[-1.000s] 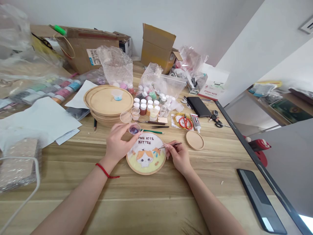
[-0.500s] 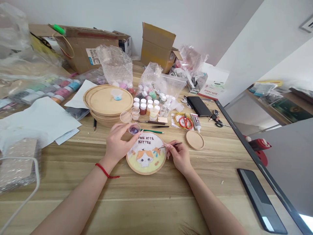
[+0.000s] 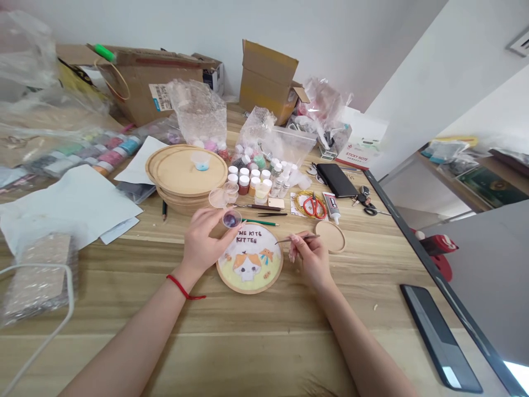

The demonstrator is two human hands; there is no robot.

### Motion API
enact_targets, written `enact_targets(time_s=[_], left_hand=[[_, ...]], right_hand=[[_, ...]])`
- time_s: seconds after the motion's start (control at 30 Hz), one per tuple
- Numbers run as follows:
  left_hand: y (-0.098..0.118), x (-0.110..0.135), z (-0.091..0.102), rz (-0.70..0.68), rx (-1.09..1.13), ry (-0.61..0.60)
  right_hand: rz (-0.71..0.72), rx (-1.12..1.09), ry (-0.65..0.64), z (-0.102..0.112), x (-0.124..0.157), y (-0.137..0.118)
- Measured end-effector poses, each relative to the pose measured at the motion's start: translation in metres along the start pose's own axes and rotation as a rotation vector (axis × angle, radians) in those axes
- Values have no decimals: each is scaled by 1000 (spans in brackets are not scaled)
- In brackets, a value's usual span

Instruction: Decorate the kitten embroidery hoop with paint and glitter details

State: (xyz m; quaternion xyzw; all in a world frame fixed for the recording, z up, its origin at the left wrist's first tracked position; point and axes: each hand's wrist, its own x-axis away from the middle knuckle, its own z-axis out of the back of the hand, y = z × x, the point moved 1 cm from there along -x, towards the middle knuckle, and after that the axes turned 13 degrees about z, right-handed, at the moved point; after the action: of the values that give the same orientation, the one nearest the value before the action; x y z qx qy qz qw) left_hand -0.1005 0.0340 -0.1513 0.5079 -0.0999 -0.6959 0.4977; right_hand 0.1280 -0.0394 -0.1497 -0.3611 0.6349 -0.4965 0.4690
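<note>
R hand (image 3: 312, 259) pinches a thin brush (image 3: 297, 239), fingers closed on the handle, long axis roughly level, L end over the upper-R edge of the round wooden hoop (image 3: 249, 291), which frames a painted kitten panel (image 3: 248, 267). L hand (image 3: 204, 237) is curled, fingers against a small clear cup (image 3: 232, 212) of purple paint (image 3: 232, 220); can't tell if gripping. Cup sits just past hoop's upper-L edge, nearer L hand. Smooth wooden disc (image 3: 330, 236) just R of hoop; green-handled brush (image 3: 260, 223) just above it.

Bright, even light leaves soft shadows under the left hand (image 3: 204, 240) and right hand (image 3: 313, 259); the frame's edges bow outward.
</note>
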Motion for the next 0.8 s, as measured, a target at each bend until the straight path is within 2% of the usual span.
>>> enact_targets(time_s=[0.1,0.23,0.43,0.6,0.8], left_hand=[[1,0,0,-41,20,-45],[1,2,1,-62,19,-88],[3,3,4,-102,36,-88],[6,5,6,-130,38,-101],[6,6,4,-132,44,-100]], right_hand=[[71,4,-13,-10,-9,-17],[157,64,-84,-37,-21,-34],[336,313,-243,-76,-28,-31],[475,439,-305,-83,-27,-26],[522,451,-291,-83,-25,-25]])
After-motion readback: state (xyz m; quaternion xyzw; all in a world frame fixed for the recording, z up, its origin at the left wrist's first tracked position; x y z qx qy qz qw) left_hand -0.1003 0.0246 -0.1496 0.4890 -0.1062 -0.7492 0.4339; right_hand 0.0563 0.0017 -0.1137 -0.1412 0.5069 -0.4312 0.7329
